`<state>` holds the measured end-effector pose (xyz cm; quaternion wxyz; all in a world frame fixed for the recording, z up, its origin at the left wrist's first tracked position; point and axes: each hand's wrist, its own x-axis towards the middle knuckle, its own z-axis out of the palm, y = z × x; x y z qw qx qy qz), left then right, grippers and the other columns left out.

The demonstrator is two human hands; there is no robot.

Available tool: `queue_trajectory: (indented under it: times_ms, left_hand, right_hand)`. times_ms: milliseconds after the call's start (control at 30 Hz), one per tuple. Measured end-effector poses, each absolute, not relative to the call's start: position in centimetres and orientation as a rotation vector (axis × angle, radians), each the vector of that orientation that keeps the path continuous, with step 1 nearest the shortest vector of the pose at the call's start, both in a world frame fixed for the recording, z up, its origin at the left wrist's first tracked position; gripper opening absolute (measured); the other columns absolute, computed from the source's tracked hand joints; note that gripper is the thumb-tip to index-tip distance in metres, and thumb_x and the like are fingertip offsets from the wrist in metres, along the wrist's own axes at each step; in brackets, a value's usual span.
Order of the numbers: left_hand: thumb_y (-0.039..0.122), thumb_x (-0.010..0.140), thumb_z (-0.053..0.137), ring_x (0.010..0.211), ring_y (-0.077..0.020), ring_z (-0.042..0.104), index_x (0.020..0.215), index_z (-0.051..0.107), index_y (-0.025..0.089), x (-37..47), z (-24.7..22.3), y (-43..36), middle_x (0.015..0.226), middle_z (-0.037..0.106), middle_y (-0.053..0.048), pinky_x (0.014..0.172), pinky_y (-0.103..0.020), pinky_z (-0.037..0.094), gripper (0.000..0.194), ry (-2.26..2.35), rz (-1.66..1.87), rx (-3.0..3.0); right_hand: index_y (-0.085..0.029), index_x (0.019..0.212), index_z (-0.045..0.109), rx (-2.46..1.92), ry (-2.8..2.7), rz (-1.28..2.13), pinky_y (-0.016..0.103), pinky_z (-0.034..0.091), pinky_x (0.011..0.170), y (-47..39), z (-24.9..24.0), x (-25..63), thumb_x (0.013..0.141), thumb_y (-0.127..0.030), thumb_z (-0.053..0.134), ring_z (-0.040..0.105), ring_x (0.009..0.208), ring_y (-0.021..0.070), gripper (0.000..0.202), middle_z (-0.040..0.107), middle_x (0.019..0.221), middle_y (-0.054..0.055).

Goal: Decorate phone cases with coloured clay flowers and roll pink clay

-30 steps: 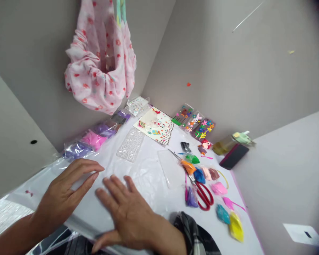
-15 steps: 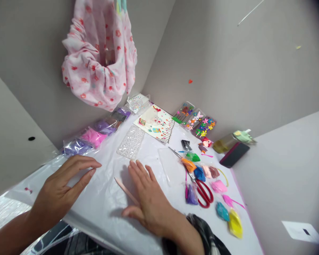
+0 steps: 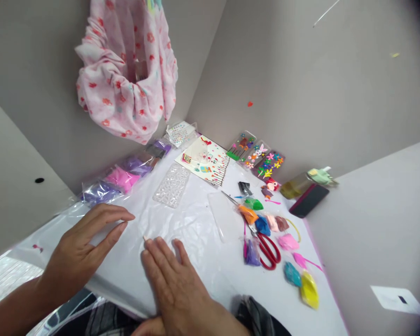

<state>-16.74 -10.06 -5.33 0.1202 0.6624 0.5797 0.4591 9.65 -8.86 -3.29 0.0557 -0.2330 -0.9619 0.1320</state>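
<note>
My right hand (image 3: 177, 282) lies flat on the white plastic-covered table (image 3: 126, 270), fingers stretched forward. Beneath it is a thin roll of pale pink clay (image 3: 145, 238); only a tip shows past the fingertips, and the palm hides the remainder. My left hand (image 3: 82, 245) hovers over the table's left side, thumb and fingers apart with nothing between them. Ahead of both hands is a clear textured sheet (image 3: 171, 186). Right of my right hand rests a clear flat plate (image 3: 224, 217), near scissors with red handles (image 3: 269, 252).
Bagged clay pieces, such as the yellow one (image 3: 308, 290), lie along the right side. Purple and pink packs (image 3: 124, 178) line the left wall. Decorated phone cases (image 3: 255, 155) lean at the back, near a phone (image 3: 310, 200). Pink floral fabric (image 3: 126, 88) hangs above.
My right hand has slid back toward me and left over the clay roll, which was largely exposed beside it before. My left hand has hardly moved.
</note>
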Motion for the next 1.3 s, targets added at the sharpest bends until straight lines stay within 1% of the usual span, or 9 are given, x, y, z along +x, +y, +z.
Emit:
queue_trajectory:
  times_ms: [267, 400, 533, 600, 667, 767, 967, 1133, 1300]
  left_hand:
    - [0.039, 0.106, 0.055, 0.115, -0.0226, 0.066, 0.123, 0.065, 0.029, -15.0, -6.0, -9.5, 0.119, 0.070, -0.003, 0.105, -0.035, 0.053, 0.022, 1.542, 1.225, 2.013]
    - [0.040, 0.111, 0.044, 0.128, -0.0220, 0.063, 0.132, 0.064, 0.031, -14.0, -6.1, -9.5, 0.133, 0.069, -0.002, 0.115, -0.038, 0.048, 0.030, 1.493, 1.174, 1.969]
    - [0.037, 0.112, 0.038, 0.144, -0.0241, 0.055, 0.149, 0.055, 0.030, -14.2, -6.0, -10.0, 0.151, 0.063, -0.003, 0.123, -0.043, 0.042, 0.040, 1.522, 1.069, 2.156]
    - [0.051, 0.111, 0.044, 0.150, -0.0272, 0.049, 0.162, 0.040, 0.026, -13.7, -6.2, -10.5, 0.156, 0.060, -0.007, 0.131, -0.047, 0.028, 0.057, 1.418, 0.991, 2.462]
    - [0.076, 0.100, 0.045, 0.152, -0.0310, 0.045, 0.169, 0.024, 0.015, -12.7, -6.6, -10.9, 0.156, 0.060, -0.014, 0.134, -0.048, 0.011, 0.095, 1.249, 0.909, 2.748]
    - [0.094, 0.085, 0.034, 0.149, -0.0351, 0.049, 0.169, 0.009, 0.003, -11.2, -7.6, -11.2, 0.154, 0.060, -0.022, 0.133, -0.049, 0.001, 0.126, 1.206, 0.834, 2.885]
    - [0.094, 0.085, 0.034, 0.144, -0.0357, 0.054, 0.169, 0.001, 0.004, -11.2, -7.1, -11.7, 0.150, 0.062, -0.023, 0.131, -0.048, 0.002, 0.128, 1.213, 0.778, 2.904]
    - [0.092, 0.087, 0.038, 0.149, -0.0361, 0.048, 0.169, 0.006, 0.001, -12.2, -6.1, -12.1, 0.154, 0.059, -0.024, 0.132, -0.048, 0.004, 0.127, 1.253, 0.782, 2.905]
    - [0.090, 0.089, 0.040, 0.146, -0.0361, 0.052, 0.167, -0.015, 0.008, -11.2, -7.6, -9.5, 0.155, 0.058, -0.021, 0.128, -0.047, 0.007, 0.127, 1.288, 0.694, 2.901]
  right_hand:
    - [-0.015, 0.169, 0.021, -0.759, -2.898, 0.520, 0.060, 0.021, 0.131, -7.9, -1.6, 10.6, 0.096, -0.079, 0.050, 0.018, 0.164, 0.0298, 0.102, 0.025, 0.176, 0.014]
    - [-0.008, 0.170, 0.005, -0.948, -2.839, 0.340, 0.065, 0.027, 0.127, -7.4, -2.0, 12.8, 0.095, -0.079, 0.052, 0.015, 0.164, 0.0350, 0.113, 0.023, 0.175, 0.022]
    - [-0.003, 0.169, 0.009, -0.899, -2.831, 0.189, 0.062, 0.030, 0.128, -9.0, -3.3, 14.0, 0.092, -0.082, 0.052, 0.019, 0.163, 0.0360, 0.118, 0.029, 0.172, 0.024]
    - [-0.003, 0.168, 0.016, -0.810, -2.886, 0.187, 0.056, 0.030, 0.130, -10.0, -3.8, 14.1, 0.094, -0.080, 0.052, 0.020, 0.164, 0.0321, 0.112, 0.030, 0.172, 0.020]
    - [-0.003, 0.167, 0.020, -0.799, -2.924, 0.188, 0.054, 0.031, 0.130, -10.7, -4.2, 14.1, 0.096, -0.077, 0.053, 0.021, 0.164, 0.0305, 0.108, 0.030, 0.172, 0.018]
    - [-0.001, 0.167, 0.020, -0.920, -2.866, 0.133, 0.060, 0.036, 0.126, -10.9, -4.6, 13.9, 0.093, -0.081, 0.053, 0.024, 0.162, 0.0363, 0.114, 0.031, 0.170, 0.024]
    - [-0.003, 0.169, 0.015, -0.857, -2.856, 0.133, 0.054, 0.037, 0.127, -11.4, -5.4, 14.2, 0.095, -0.080, 0.049, 0.026, 0.162, 0.0334, 0.111, 0.034, 0.171, 0.020]
    - [-0.009, 0.171, 0.003, -1.134, -2.648, 0.118, 0.069, 0.038, 0.121, -10.0, -4.6, 16.8, 0.095, -0.084, 0.041, 0.025, 0.161, 0.0434, 0.113, 0.031, 0.171, 0.027]
    - [-0.018, 0.172, -0.001, -1.235, -2.551, 0.128, 0.068, 0.032, 0.125, -8.1, -2.9, 17.9, 0.102, -0.075, 0.037, 0.020, 0.163, 0.0397, 0.097, 0.029, 0.174, 0.020]
